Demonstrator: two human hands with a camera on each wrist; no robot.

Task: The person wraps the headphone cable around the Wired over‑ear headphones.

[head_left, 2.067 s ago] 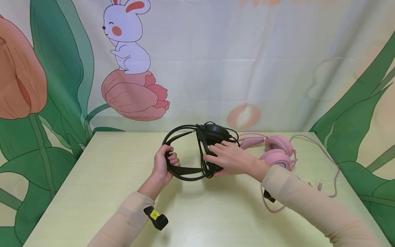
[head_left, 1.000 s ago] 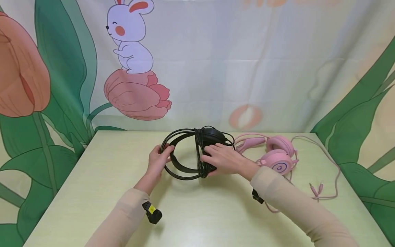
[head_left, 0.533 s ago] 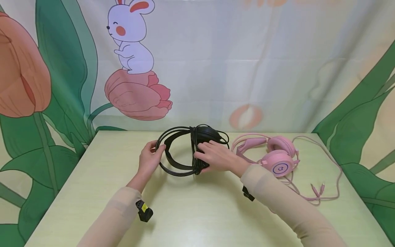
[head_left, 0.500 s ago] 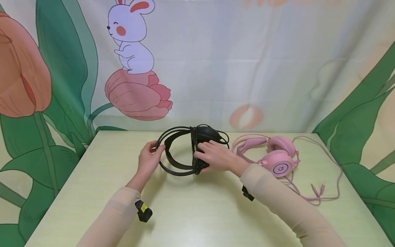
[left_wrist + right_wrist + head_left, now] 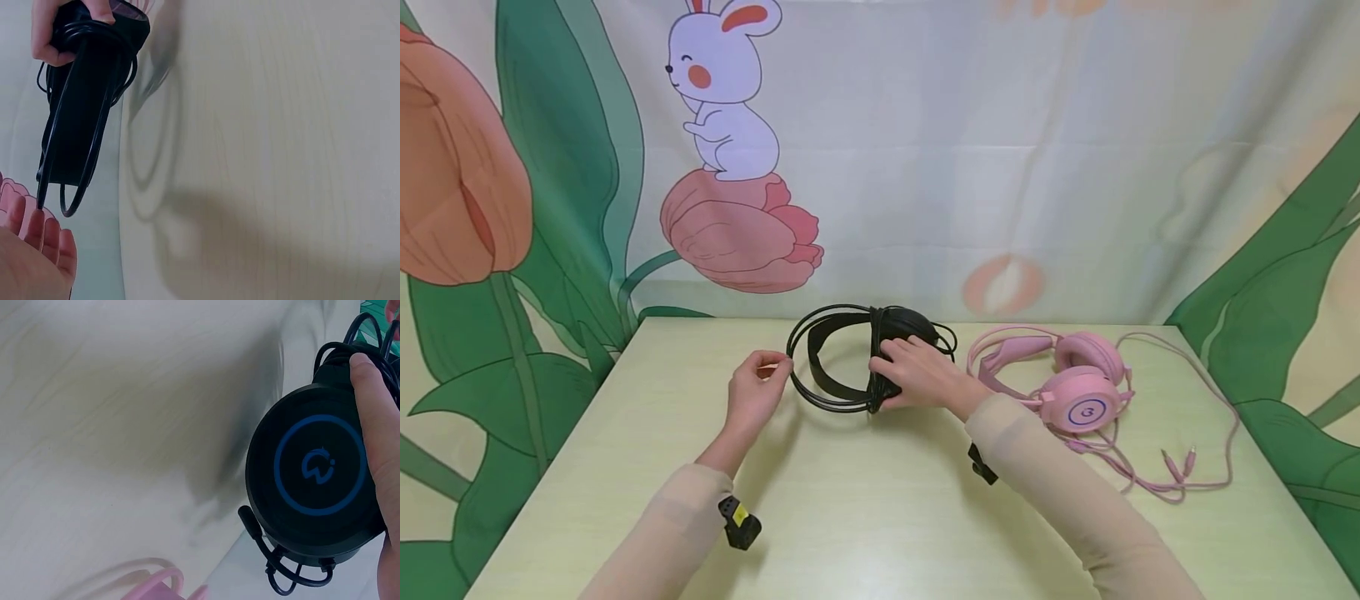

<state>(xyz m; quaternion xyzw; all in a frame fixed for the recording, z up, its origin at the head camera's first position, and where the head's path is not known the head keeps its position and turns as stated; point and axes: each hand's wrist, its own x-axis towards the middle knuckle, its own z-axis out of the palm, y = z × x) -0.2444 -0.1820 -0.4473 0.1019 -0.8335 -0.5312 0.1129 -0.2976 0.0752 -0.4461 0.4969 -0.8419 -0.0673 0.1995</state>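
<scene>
Just left of a black headset (image 5: pixel 880 329), the left hand (image 5: pixel 751 397) pinches its thin outer loop (image 5: pixel 838 406) between thumb and fingertips. The headset, wrapped in cable (image 5: pixel 876 358), is held above a pale table (image 5: pixel 865 517). At its right end, the right hand (image 5: pixel 922 372) curls round the ear cups (image 5: pixel 312 487). Right of it lies a pink headset (image 5: pixel 1078 400).
</scene>
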